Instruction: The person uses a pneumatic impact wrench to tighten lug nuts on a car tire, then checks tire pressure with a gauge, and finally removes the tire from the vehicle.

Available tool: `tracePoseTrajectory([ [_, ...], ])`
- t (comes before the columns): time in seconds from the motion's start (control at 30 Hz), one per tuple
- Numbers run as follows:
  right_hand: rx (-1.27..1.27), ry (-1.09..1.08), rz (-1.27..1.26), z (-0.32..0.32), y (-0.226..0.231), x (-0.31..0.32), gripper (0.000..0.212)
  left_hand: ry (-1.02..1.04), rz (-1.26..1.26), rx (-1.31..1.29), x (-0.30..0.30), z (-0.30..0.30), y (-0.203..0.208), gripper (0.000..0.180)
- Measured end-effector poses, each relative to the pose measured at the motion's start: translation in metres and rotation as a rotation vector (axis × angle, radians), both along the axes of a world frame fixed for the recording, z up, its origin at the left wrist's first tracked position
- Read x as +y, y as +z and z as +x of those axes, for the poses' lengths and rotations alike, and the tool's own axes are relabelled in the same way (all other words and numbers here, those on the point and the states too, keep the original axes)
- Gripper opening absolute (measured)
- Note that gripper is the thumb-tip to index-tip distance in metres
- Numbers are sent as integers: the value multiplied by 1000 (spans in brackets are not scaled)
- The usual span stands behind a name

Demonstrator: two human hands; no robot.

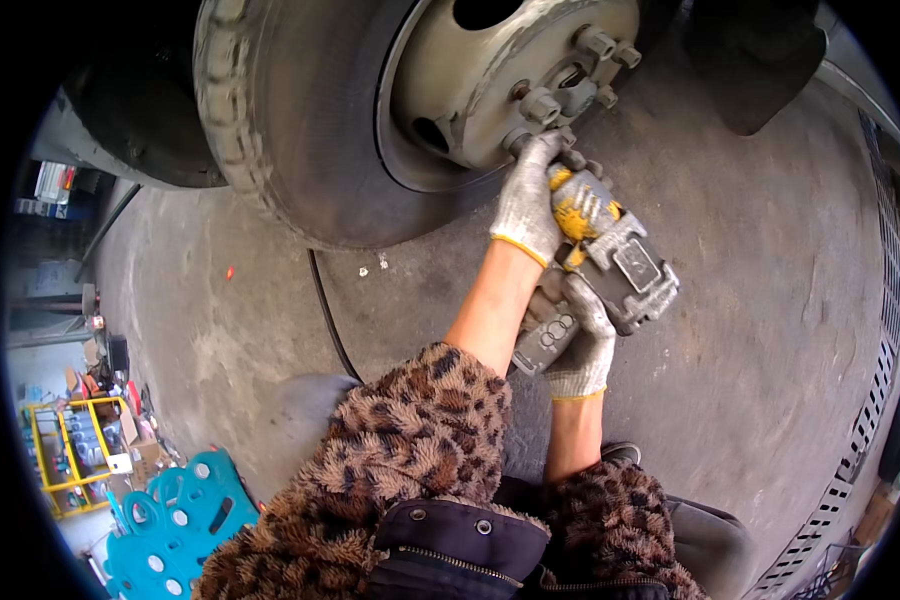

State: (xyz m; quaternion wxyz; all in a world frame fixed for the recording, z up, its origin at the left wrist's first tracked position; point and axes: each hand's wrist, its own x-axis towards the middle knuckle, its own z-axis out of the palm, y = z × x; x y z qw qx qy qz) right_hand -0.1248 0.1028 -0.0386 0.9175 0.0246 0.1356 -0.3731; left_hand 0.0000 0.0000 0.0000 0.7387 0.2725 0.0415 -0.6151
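Note:
A worn grey-and-yellow cordless impact wrench (638,262) is held in both of my gloved hands, below the wheel hub. My right hand (592,335) is wrapped around its handle, above the grey battery (545,342). Up at the nose end, my left hand (526,205) is closed beside the yellow front housing (576,205). Its fingertips reach the lowest wheel nuts, and they hide the tool's tip, so I cannot see whether it sits on a nut. Several large lug nuts (540,105) stand out around the hub of the pale steel wheel (490,70).
A big black tyre (300,130) surrounds the wheel. On the concrete floor, a black hose (328,315) runs from beneath it towards me. At lower left are a teal plastic piece (185,525) and a yellow rack (70,455). A slotted drain grate (865,420) lines the right side.

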Motion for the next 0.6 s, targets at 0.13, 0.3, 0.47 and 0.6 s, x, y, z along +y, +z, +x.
tracePoseTrajectory([
  [0.13, 275, -111, -1, 4, 17, 5, 26, -38, 3, -16, 0, -2, 0, 25],
  [0.3, 203, -43, 13, -7, -9, 1, 24, -68, 16, -83, -6, -9, -9, 34],
  [0.47, 345, -157, 11, -6, -25, 19, 25, -69, 34, -100, 8, -19, -6, 27],
  [0.6, 287, -223, -223, -23, -16, 10, 35, -159, -142, -126, 6, -43, 10, 22],
])
